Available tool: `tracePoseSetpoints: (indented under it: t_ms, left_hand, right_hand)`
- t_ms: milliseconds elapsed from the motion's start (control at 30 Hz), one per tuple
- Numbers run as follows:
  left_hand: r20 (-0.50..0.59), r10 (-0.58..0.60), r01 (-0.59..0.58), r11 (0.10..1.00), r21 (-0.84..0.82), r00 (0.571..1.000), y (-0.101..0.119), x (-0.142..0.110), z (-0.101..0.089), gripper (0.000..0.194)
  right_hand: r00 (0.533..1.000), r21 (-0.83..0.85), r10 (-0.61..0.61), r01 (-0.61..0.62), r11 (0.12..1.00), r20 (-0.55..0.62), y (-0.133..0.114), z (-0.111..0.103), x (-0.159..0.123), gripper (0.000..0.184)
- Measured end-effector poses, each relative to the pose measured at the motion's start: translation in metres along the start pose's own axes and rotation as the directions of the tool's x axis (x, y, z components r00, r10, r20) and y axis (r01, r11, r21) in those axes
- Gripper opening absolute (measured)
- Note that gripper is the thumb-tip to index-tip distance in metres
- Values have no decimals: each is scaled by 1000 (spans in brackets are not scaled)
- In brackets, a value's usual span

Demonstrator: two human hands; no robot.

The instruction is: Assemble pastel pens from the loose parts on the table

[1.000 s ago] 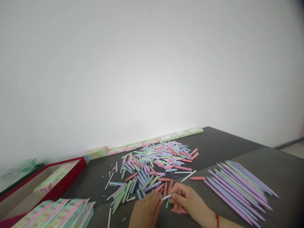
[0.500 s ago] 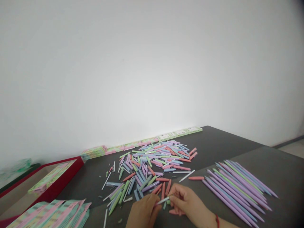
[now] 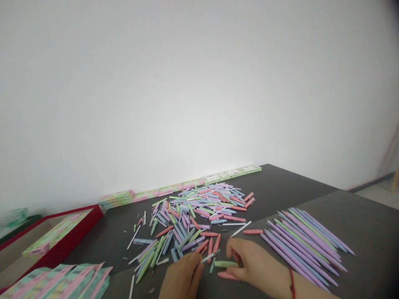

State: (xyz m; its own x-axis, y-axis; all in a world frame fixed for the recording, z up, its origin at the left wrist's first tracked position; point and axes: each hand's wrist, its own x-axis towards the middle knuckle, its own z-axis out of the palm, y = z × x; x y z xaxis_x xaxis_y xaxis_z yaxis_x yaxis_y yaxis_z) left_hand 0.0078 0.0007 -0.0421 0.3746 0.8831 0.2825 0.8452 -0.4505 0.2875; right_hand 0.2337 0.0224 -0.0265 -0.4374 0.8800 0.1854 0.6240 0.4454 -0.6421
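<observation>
My left hand (image 3: pixel 183 274) is closed on a thin white pen refill (image 3: pixel 209 257), which sticks out to the right past the fingertips. My right hand (image 3: pixel 252 263), with a red cord on its wrist, is curved with a gap between thumb and forefinger. Between those fingers lies one end of a light green pen barrel (image 3: pixel 225 263). Just below it, a coral pen piece (image 3: pixel 225 275) lies partly under the thumb. Several coral pen parts (image 3: pixel 210 249) rest on the table beyond both hands.
A heap of pastel pen parts (image 3: pixel 187 216) spreads ahead. Assembled-looking pens (image 3: pixel 305 245) lie in a row at right. A red-rimmed box (image 3: pixel 84 226) and printed packets (image 3: pixel 59 282) are at left. Flat boxes (image 3: pixel 193 182) line the wall.
My right hand has let go of the white refill and moved slightly right and down to the green barrel. My left hand keeps the refill. The view has shifted slightly right.
</observation>
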Motion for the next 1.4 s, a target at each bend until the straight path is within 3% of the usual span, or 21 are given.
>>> tracePoseSetpoints:
  t_ms: [100,200,267,367,467,567,767,1067,1267,1333,1400]
  left_hand:
    - [-8,-2,2,1000,-9,1000,1,-1,-1,21]
    - [-16,0,0,1000,1,1000,1,-1,0,21]
    - [-27,1,-1,1000,-3,1000,0,-1,1,21]
    - [-32,0,0,1000,-14,1000,-1,0,2,20]
    - [-31,-3,3,1000,-9,1000,-1,0,2,20]
    - [-39,-14,13,1000,-11,999,1,0,0,21]
    - [-33,-35,34,999,-16,999,6,-1,-3,19]
    - [81,59,-64,996,59,995,19,4,-4,16]
    - [-19,-44,43,998,-43,999,18,2,-5,20]
    - [-43,-92,86,990,-116,995,17,2,-5,21]
    - [-58,-144,130,971,-199,988,17,3,-5,22]
  right_hand:
    - [996,-323,-29,54,945,80,-3,8,-6,17]
    - [993,-423,1,51,904,121,-7,17,-7,12]
    - [998,-328,-1,21,944,62,-9,12,-4,15]
    - [999,82,21,-17,996,-38,-11,-6,4,17]
    - [994,477,107,-78,875,-34,-8,-18,12,22]
    - [987,657,149,-74,750,-60,-3,-14,16,32]
    - [994,773,110,-88,629,24,-3,0,15,36]
    - [987,743,30,-137,655,156,1,18,9,29]
    - [997,717,75,-46,696,-9,9,0,13,19]
    - [992,768,119,-40,640,-48,13,-10,16,20]
    - [985,898,173,-62,435,-15,16,-20,18,22]
